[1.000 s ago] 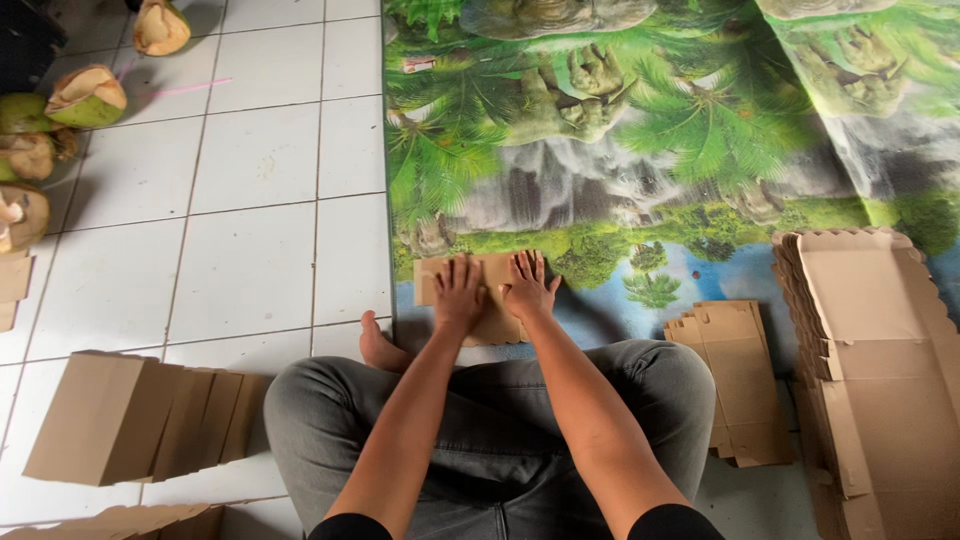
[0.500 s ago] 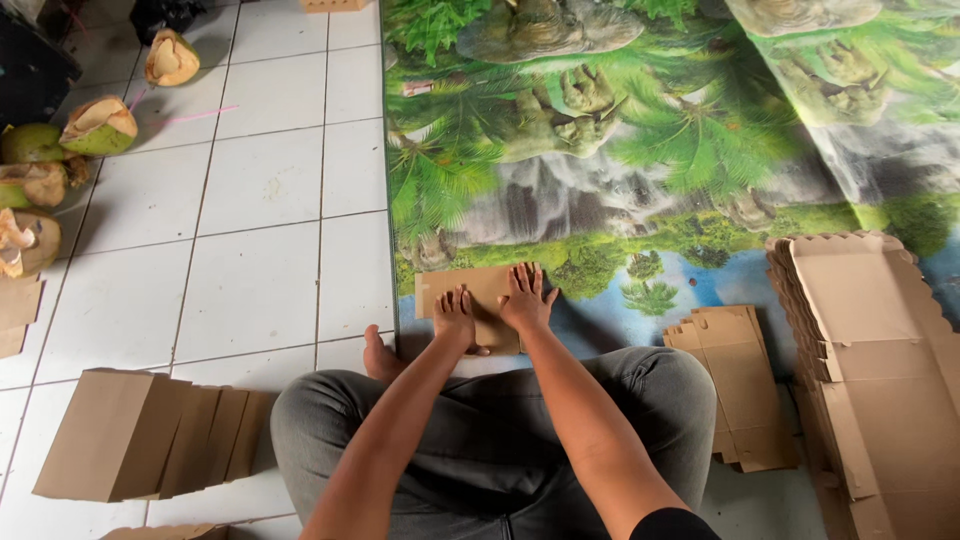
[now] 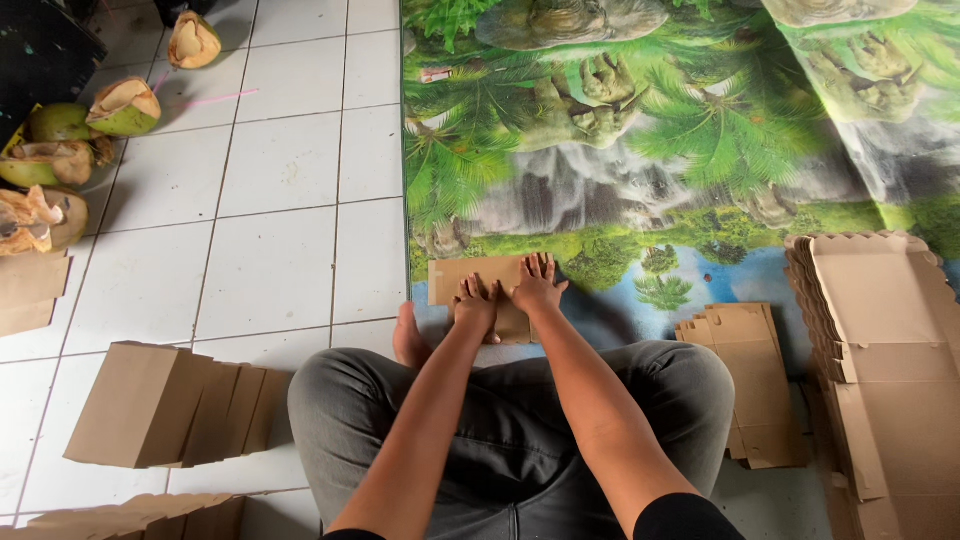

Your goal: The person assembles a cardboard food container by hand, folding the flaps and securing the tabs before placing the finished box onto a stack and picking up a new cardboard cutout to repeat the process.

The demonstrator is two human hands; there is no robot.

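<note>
I sit cross-legged on the floor with both arms stretched forward. A flat brown cardboard piece (image 3: 458, 282) lies on the edge of a printed jungle mat (image 3: 640, 150), just past my knees. My left hand (image 3: 475, 303) presses palm-down on its near middle, fingers spread. My right hand (image 3: 537, 283) presses beside it on the right part of the cardboard, fingers apart. The two hands touch each other. My bare foot (image 3: 408, 340) shows just left of them.
A row of folded brown boxes (image 3: 170, 405) stands at my left on white tiles. A stack of small flat cardboard blanks (image 3: 745, 380) and a tall pile of larger blanks (image 3: 885, 370) lie at my right. Cut coconut husks (image 3: 60, 160) sit far left.
The view shifted slightly; both hands stay pressed on the cardboard piece, with the left hand drawn a little nearer to me.
</note>
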